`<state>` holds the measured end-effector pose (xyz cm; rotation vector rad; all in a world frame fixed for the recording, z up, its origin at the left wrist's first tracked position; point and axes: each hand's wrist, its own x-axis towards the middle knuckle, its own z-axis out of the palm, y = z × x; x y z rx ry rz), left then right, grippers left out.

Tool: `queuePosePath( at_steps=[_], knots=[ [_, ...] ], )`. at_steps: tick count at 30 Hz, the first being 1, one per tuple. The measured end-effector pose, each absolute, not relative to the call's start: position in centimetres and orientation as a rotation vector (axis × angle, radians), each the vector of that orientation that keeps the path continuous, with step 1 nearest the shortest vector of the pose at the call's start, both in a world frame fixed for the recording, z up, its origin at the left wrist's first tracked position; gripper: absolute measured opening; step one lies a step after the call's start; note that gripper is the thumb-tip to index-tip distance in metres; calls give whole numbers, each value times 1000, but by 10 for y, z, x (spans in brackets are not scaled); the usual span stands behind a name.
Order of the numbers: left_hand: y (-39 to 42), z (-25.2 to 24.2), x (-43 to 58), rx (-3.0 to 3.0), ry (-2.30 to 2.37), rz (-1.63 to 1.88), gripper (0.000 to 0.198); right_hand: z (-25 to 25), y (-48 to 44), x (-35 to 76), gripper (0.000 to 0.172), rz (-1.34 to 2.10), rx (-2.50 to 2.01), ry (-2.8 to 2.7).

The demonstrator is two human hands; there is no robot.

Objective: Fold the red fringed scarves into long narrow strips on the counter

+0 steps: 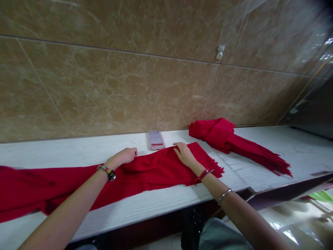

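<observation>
A long red scarf (156,170) lies stretched along the white table, its fringed end to the right and its other end running out of view at the left. At its far edge my left hand (127,155) is closed, fingers curled around the cloth's border; the fingertips are partly hidden. My right hand (185,154) rests on the scarf near the fringed end, fingers extended over the far edge and thumb apart. Small creases cross the cloth between both hands. Just beyond the scarf lies a phone (156,140) with a lit screen.
A second red scarf (213,133), folded or knotted with its fringe trailing right, lies at the back right of the white table (125,213). Behind stands a brown marbled wall (117,86) with a small white fixture (220,52). The table's front edge is close to my body.
</observation>
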<state>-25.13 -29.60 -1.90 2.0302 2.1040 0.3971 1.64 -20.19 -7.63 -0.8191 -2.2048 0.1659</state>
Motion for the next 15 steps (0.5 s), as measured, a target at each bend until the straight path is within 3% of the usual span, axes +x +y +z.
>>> queuePosePath(
  at_steps=[10, 15],
  knots=[
    [-261, -14, -174, 2133, 1795, 343, 18, -61, -215, 21, 7, 244, -708, -2368],
    [-256, -15, -184, 2101, 1808, 308, 20, -60, -225, 34, 22, 204, -626, -2527]
  ],
)
